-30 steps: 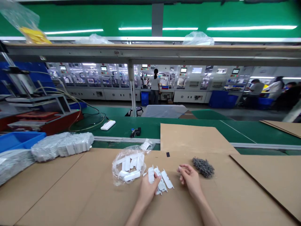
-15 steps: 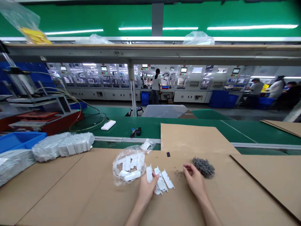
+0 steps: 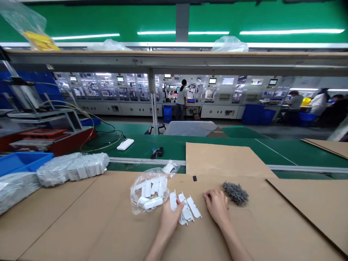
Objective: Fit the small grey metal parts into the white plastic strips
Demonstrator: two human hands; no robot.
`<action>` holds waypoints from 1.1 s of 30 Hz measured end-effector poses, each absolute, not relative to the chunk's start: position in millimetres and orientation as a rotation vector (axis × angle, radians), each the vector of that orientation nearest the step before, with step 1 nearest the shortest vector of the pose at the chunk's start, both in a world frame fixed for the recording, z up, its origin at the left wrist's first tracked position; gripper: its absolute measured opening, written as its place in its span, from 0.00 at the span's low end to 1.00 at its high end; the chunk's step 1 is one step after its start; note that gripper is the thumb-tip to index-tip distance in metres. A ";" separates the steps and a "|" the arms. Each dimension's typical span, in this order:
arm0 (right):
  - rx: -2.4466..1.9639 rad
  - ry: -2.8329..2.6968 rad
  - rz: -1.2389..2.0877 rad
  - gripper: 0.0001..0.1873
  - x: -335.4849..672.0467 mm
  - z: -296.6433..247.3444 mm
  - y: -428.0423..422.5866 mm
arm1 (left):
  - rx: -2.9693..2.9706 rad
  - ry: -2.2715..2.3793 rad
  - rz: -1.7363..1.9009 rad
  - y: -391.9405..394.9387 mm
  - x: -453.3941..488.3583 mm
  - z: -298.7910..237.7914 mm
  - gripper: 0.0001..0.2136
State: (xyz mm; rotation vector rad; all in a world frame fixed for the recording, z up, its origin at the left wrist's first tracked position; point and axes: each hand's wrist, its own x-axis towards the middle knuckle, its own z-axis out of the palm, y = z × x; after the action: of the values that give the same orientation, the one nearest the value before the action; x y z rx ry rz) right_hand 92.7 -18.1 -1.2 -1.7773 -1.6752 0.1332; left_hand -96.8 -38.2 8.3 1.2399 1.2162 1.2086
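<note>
My left hand (image 3: 170, 217) grips a small white plastic cover (image 3: 173, 200) upright, at the edge of a loose cluster of similar white covers (image 3: 190, 209) on the cardboard sheet (image 3: 81, 224). My right hand (image 3: 216, 206) rests on the cardboard with its fingers curled, just left of a heap of small grey metal parts (image 3: 235, 192). What the fingertips pinch, if anything, is too small to make out. A clear plastic bag of more white covers (image 3: 148, 190) lies left of my left hand.
Wrapped stacks of white parts (image 3: 72, 168) and a blue bin (image 3: 20, 161) sit at the left. A green conveyor belt (image 3: 163, 145) runs behind, carrying a white device (image 3: 125, 144) and a black tool (image 3: 157, 152). More cardboard (image 3: 223, 157) lies beyond. People work at machines far behind.
My right hand reached to the grey heap half a second ago and has drawn back leftward with fingers curled. The left hand has stayed on its white cover.
</note>
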 end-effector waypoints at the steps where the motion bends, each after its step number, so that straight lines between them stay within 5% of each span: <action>1: -1.717 -1.659 0.197 0.10 92.1 -0.2 -19.9 | 1.244 1.213 1.216 -38.9 -96.7 8.7 0.10; 11: -1.069 -1.283 1.113 0.13 39.7 12.8 -48.2 | 1.425 1.178 1.089 -47.7 -92.2 13.7 0.12; 24: -1.089 -1.386 0.917 0.12 39.5 20.7 -52.5 | 1.081 0.919 1.147 -50.1 -87.1 13.0 0.15; 33: -1.056 -1.429 0.921 0.10 21.8 22.5 -64.9 | 1.315 1.238 1.071 -55.3 -92.0 11.6 0.19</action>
State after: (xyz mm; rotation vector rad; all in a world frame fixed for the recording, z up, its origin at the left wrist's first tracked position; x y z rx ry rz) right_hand 21.8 -64.9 22.5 -1.0563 -1.4294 0.9208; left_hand -92.0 -55.3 11.6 1.3149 1.2375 1.0709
